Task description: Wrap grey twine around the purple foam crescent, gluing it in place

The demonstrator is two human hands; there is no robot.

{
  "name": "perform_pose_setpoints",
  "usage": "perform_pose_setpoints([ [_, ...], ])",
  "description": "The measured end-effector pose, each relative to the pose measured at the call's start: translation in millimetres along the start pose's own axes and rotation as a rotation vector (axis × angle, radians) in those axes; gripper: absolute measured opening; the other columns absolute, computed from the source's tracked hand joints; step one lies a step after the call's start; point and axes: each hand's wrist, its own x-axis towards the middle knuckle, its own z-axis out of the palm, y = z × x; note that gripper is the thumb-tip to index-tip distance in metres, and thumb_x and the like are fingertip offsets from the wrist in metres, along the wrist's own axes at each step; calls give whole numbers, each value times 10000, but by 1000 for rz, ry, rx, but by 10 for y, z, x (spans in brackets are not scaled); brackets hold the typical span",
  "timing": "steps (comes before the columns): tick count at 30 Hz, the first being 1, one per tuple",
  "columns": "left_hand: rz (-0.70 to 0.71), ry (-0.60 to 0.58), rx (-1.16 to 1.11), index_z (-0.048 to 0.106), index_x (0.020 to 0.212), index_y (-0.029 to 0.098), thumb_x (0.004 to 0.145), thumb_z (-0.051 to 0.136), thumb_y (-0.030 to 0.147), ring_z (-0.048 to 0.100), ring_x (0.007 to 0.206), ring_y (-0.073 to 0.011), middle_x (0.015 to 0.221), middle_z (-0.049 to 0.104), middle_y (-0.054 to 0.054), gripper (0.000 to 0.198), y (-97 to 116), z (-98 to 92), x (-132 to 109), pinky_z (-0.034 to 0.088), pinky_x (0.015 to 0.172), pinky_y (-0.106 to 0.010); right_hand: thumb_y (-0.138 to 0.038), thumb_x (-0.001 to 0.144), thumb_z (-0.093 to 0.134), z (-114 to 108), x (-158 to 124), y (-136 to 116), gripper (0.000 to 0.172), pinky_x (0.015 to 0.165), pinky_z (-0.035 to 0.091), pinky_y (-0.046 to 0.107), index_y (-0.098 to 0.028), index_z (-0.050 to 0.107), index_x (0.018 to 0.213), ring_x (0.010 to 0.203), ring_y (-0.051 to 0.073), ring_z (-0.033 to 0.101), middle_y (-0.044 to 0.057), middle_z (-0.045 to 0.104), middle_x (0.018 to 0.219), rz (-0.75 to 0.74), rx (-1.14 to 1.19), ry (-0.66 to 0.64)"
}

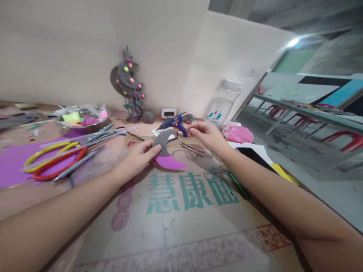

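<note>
My left hand (pixel 141 154) grips a crescent-shaped cutout (pixel 162 142) by its outer edge. Grey yarn covers the upper part of the crescent in tight turns, while its lower tip is bare purple. To the right, my right hand (pixel 205 135) is closed in a pinch on what looks like a thin strand of grey yarn, faint against the background. Just behind the fingers lies a blue glue gun (pixel 173 123) with a small red light lit. A pair of pink-handled thread snips (pixel 193 149) rests on the cardboard between my hands, with loose yarn around it.
Printed cardboard (pixel 170 230) covers the tabletop. Scissors with yellow and red handles (pixel 56 158) lie on purple sheets (pixel 11 160) at left, near a metal bowl (pixel 82 126) of craft bits. A decorated grey moon ornament (pixel 127 81), small clock (pixel 168 113) and water bottle (pixel 222 102) stand behind.
</note>
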Motion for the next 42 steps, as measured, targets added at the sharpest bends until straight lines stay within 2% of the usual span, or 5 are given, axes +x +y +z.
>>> perform_pose_setpoints([
  [10,-46,-22,-14,575,788,160,762,618,418,520,524,-89,590,576,35,262,54,-18,-8,400,514,-190,-303,798,579,-157,-34,26,175,607,370,246,-199,697,875,667,155,593,33,688,767,19,-664,-490],
  [17,-71,-43,-44,564,821,162,782,604,422,539,510,-94,578,593,27,266,15,-28,0,411,512,-194,-148,826,456,6,-87,49,234,633,352,253,-161,683,881,689,163,571,83,684,837,-82,-852,-325],
  [24,-67,-36,-89,557,801,165,796,596,401,537,508,-83,574,573,39,239,10,-28,5,415,511,-182,-289,944,336,-148,-49,-58,291,591,348,267,-164,585,1028,653,179,546,60,637,763,-176,-619,153],
  [33,-32,-75,-117,560,818,160,809,586,422,526,526,-80,618,544,42,264,-48,-54,43,416,534,-193,-372,968,303,90,-343,-318,367,882,402,378,-200,601,1096,990,214,514,97,580,1027,-482,-329,-123],
  [42,-89,5,-138,603,779,171,743,635,431,568,616,-132,667,592,14,264,-56,-57,23,437,571,-235,-399,951,347,-83,-268,-82,286,679,423,305,-191,518,1049,732,164,518,45,557,841,-145,-199,109],
])
